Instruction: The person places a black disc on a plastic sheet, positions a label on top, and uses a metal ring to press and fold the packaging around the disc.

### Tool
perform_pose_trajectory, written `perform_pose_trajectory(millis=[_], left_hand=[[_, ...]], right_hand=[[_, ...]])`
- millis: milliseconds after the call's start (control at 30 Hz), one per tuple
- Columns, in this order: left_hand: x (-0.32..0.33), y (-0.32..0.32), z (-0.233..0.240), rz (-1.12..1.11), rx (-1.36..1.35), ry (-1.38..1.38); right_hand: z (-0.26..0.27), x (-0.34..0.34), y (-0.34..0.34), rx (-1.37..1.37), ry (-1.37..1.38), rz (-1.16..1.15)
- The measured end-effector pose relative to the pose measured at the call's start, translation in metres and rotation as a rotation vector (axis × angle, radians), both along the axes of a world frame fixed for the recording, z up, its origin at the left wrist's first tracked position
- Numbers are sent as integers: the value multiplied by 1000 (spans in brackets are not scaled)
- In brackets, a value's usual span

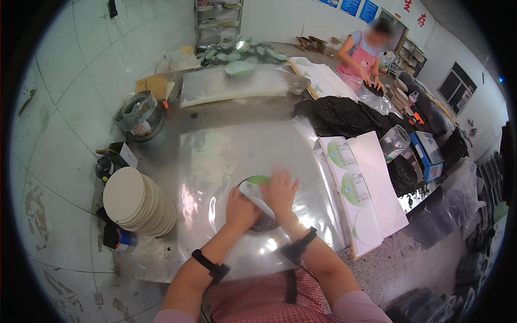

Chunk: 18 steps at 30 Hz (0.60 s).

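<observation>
In front of me a flat, round dark cake (264, 227), which looks like dried seaweed, lies on a stack of clear plastic bags (242, 151). A round green-and-white label (252, 191) covers its upper part, with its lower edge running slantwise across the cake. My left hand (241, 210) grips the label's left side, its thumb near that edge. Fingers spread and blurred, my right hand (279, 193) rests over the label's right side. Cake and label are partly hidden by both hands. Each wrist wears a black strap with a small device.
Cream round discs (139, 202) form a tall stack at left, near a plastic-lined pot (140, 117). Label sheets (355, 194) lie on a board at right. Dark seaweed cakes (343, 115) are piled beyond. A co-worker (363, 60) handles another cake across the table.
</observation>
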State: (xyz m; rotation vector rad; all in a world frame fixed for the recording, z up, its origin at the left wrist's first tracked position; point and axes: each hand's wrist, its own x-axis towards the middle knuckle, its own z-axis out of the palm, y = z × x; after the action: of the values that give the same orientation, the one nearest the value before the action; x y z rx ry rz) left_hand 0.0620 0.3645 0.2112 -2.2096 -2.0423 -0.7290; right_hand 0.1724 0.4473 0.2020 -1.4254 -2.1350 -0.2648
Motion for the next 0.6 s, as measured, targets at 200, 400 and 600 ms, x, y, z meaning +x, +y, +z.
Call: perform_pose_trajectory(millis=[200, 400, 600], left_hand=[[12, -1, 4, 135, 117, -533], [10, -2, 4, 24, 4, -219], [-37, -33, -23, 11, 148, -761]], right_hand=[[14, 12, -14, -326, 46, 582], [-21, 15, -2, -247, -63, 706], [-9, 7, -5, -475, -83, 694]])
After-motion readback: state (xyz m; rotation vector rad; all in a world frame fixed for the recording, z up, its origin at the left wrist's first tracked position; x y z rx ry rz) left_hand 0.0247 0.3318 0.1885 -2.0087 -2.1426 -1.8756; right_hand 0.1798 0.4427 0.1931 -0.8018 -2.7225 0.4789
